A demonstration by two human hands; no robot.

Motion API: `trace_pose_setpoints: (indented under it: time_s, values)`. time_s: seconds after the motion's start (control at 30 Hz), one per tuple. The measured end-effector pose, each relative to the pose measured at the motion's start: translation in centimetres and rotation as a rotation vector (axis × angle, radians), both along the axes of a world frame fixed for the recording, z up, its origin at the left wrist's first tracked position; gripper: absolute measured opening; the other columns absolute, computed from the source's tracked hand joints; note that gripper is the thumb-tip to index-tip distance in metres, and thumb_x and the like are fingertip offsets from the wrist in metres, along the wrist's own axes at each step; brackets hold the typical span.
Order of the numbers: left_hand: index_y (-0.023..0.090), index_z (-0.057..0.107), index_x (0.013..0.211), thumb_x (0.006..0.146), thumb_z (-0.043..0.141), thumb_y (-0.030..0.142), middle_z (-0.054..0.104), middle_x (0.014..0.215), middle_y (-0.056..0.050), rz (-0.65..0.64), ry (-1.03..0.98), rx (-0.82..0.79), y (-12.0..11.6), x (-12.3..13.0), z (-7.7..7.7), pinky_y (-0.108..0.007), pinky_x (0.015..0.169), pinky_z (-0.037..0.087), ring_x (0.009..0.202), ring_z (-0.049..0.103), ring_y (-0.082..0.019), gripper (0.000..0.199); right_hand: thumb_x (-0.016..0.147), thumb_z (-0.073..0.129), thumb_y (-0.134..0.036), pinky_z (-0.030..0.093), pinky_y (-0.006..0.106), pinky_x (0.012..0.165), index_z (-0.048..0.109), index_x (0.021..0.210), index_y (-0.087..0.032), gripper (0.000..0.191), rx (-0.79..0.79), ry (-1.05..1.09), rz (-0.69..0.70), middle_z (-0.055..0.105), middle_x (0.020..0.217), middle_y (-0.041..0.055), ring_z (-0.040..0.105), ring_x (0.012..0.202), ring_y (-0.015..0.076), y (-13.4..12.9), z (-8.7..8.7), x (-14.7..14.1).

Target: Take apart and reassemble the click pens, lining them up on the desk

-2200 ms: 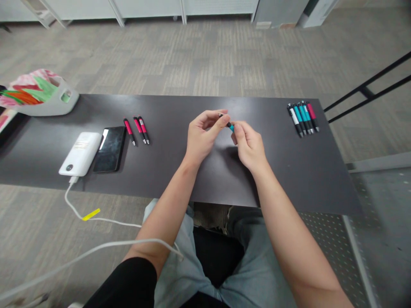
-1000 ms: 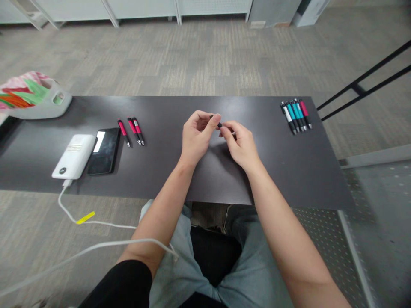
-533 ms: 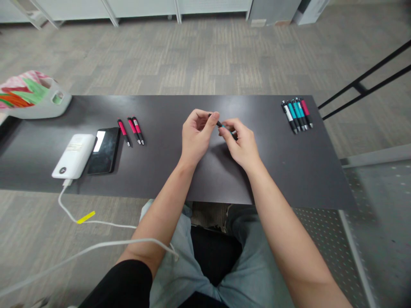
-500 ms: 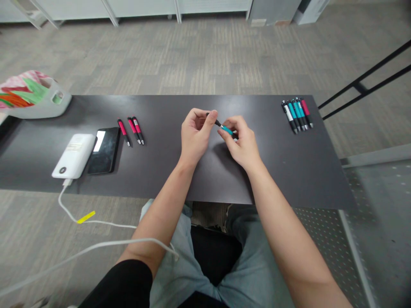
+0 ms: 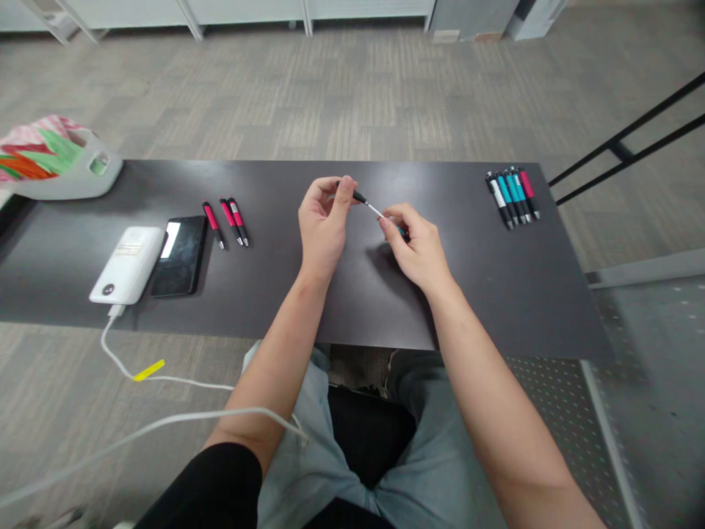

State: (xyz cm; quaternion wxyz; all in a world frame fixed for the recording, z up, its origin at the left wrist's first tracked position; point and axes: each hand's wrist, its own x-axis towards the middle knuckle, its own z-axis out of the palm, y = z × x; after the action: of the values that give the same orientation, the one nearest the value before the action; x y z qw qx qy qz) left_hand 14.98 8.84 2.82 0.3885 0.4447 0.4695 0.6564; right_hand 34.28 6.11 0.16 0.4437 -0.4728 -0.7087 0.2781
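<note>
Above the middle of the dark table, my left hand (image 5: 324,226) pinches the black section of a pen (image 5: 358,197) between thumb and fingers. From that section a thin white refill (image 5: 375,211) runs down and right toward my other hand. My right hand (image 5: 413,242) is closed around the teal pen barrel (image 5: 405,235), which is mostly hidden by the fingers. The refill's far end is out of sight at the right fingertips. Both hands are raised over the table, a short gap apart.
Three pink-and-black pens (image 5: 231,222) lie left of my hands, beside a black phone (image 5: 179,257) and a white power bank (image 5: 128,266) with a white cable (image 5: 190,383). Several white, teal and pink pens (image 5: 512,197) lie in a row at right. A white basket (image 5: 82,176) stands far left.
My left hand has moved left and slightly up with the black section, away from the right hand. More of the white refill now shows between the hands.
</note>
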Motion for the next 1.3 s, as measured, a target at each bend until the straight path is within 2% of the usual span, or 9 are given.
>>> trace_pose_setpoints:
  time_s: [0.2,0.47,0.63,0.73,0.83,0.97,1.07,1.17,1.3]
  values:
    - [0.032,0.079,0.106,0.114,0.102,0.074,0.091,0.110,-0.003,0.040,0.009,0.032,0.9,-1.9,-0.5,-0.035,0.087,0.072,0.097,0.088,-0.021,0.048,0.123,0.069,-0.082,0.055,0.044,0.089,0.079,0.117,-0.033,0.051,-0.001,-0.018,-0.015,0.076,0.098,0.0038,0.062,0.084,0.0270,-0.2,0.2,0.0]
    - [0.033,0.078,0.109,0.112,0.106,0.065,0.091,0.102,-0.002,-0.010,0.124,-0.019,1.8,-5.5,-0.5,-0.034,0.087,0.069,0.095,0.088,-0.022,0.043,0.125,0.068,-0.076,0.056,0.045,0.090,0.076,0.117,-0.034,0.043,0.003,-0.006,-0.069,0.073,0.093,0.0021,0.063,0.085,0.0274,-0.1,-0.2,0.0]
    - [0.033,0.081,0.106,0.103,0.112,0.052,0.093,0.101,-0.001,-0.083,0.424,-0.039,0.9,-5.5,-1.1,-0.046,0.112,0.064,0.104,0.090,-0.028,0.037,0.120,0.072,-0.089,0.057,0.044,0.087,0.077,0.112,-0.034,0.055,0.010,0.047,-0.088,0.071,0.089,0.0009,0.061,0.081,0.0265,-0.1,0.0,-0.3]
    - [0.033,0.085,0.104,0.100,0.108,0.035,0.094,0.102,0.000,-0.068,0.699,-0.068,0.2,-5.0,-1.5,-0.060,0.134,0.047,0.113,0.088,-0.034,0.023,0.119,0.072,-0.092,0.057,0.044,0.086,0.077,0.110,-0.034,0.059,-0.003,0.047,-0.101,0.072,0.088,0.0008,0.061,0.081,0.0263,-0.2,0.2,-0.4]
    - [0.034,0.087,0.104,0.103,0.103,0.032,0.097,0.110,-0.004,-0.109,0.889,-0.109,-0.2,-4.6,-1.6,-0.067,0.136,0.036,0.123,0.083,-0.039,0.016,0.117,0.073,-0.095,0.057,0.043,0.085,0.078,0.109,-0.034,0.062,-0.004,0.050,-0.104,0.071,0.087,0.0006,0.061,0.081,0.0261,-0.2,0.4,-0.3]
    - [0.032,0.089,0.111,0.111,0.096,0.037,0.095,0.138,-0.011,-0.122,1.039,-0.161,-0.6,-4.6,-1.1,-0.068,0.134,0.034,0.140,0.077,-0.044,0.009,0.117,0.073,-0.094,0.057,0.043,0.084,0.078,0.109,-0.033,0.063,0.018,0.059,-0.079,0.072,0.088,0.0012,0.062,0.080,0.0258,-0.3,0.4,-0.3]
    - [0.033,0.090,0.135,0.109,0.101,0.039,0.087,0.164,-0.013,-0.177,1.072,-0.182,-0.9,-5.3,-0.3,-0.065,0.134,0.036,0.157,0.073,-0.046,0.028,0.118,0.072,-0.093,0.057,0.043,0.085,0.079,0.110,-0.032,0.063,0.024,0.059,-0.067,0.073,0.091,0.0020,0.063,0.082,0.0261,-0.3,0.4,-0.3]
    - [0.035,0.090,0.145,0.100,0.109,0.036,0.088,0.164,-0.011,-0.306,1.095,-0.193,-1.0,-6.1,0.2,-0.062,0.133,0.039,0.158,0.072,-0.046,0.049,0.117,0.073,-0.095,0.058,0.044,0.087,0.079,0.108,-0.032,0.064,0.006,0.042,-0.075,0.075,0.091,0.0027,0.065,0.085,0.0269,-0.2,0.5,-0.3]
    - [0.036,0.092,0.137,0.100,0.106,0.032,0.091,0.157,-0.010,-0.316,1.113,-0.162,-0.9,-6.2,-0.2,-0.065,0.133,0.039,0.154,0.073,-0.046,0.040,0.116,0.075,-0.095,0.059,0.045,0.089,0.079,0.105,-0.032,0.064,-0.004,0.027,-0.073,0.077,0.093,0.0038,0.066,0.088,0.0283,-0.2,0.5,-0.3]
